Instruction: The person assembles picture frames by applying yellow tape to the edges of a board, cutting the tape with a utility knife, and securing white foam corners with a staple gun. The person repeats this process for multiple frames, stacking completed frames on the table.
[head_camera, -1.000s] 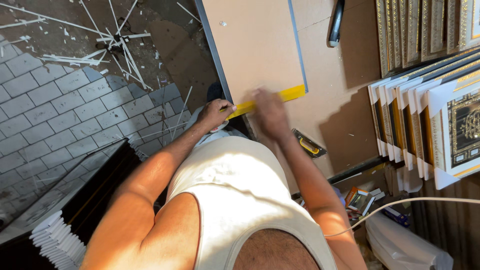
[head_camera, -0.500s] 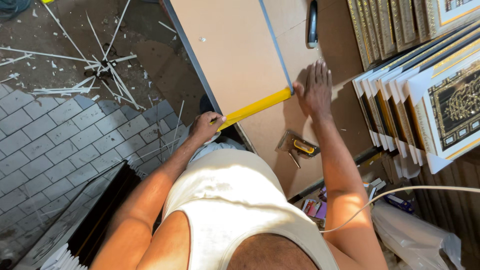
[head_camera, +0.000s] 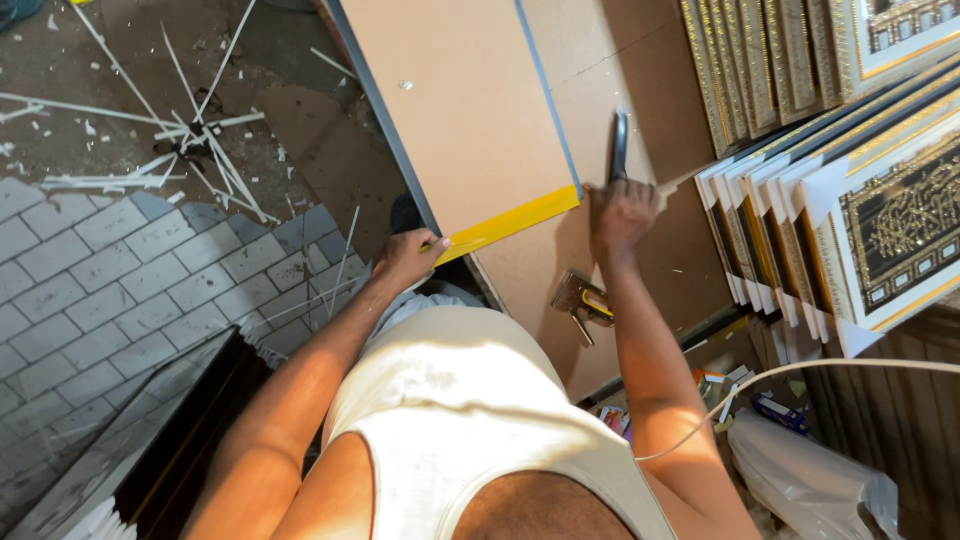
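My left hand (head_camera: 405, 258) pinches the yellow ruler (head_camera: 510, 223) flat across the brown board (head_camera: 470, 120), near its lower edge. My right hand (head_camera: 620, 215) grips the black-handled knife (head_camera: 619, 145) at the ruler's far end. I should press firmly so the ruler doesn't slip.

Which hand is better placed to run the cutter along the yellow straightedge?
Right. The right hand already grips the dark cutter by the far end of the yellow straightedge; the left hand is pinning its near end.
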